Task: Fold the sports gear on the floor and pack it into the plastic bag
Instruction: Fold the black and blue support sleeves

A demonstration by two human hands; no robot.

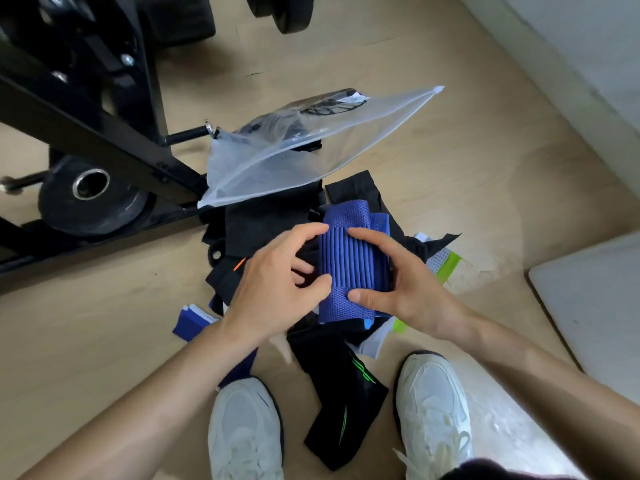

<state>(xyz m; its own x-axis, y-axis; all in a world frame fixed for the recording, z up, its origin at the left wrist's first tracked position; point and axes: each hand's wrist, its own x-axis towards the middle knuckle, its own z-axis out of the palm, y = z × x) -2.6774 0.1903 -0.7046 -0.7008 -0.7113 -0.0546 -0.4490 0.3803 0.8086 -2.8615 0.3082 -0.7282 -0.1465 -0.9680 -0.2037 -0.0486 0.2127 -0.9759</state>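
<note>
Now folding the blue sleeve (349, 265), pinched on either side by the left hand (277, 275) and the right hand (408, 282).
Held above the heap of gear (263, 223) on the floor (450, 150); match the ends, press the crease flat, then pass to the plastic bag (311, 150) just beyond.

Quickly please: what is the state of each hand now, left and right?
Left hand: holding the left edge of the blue knitted support.
Right hand: holding the same support, pinching its right side.
</note>
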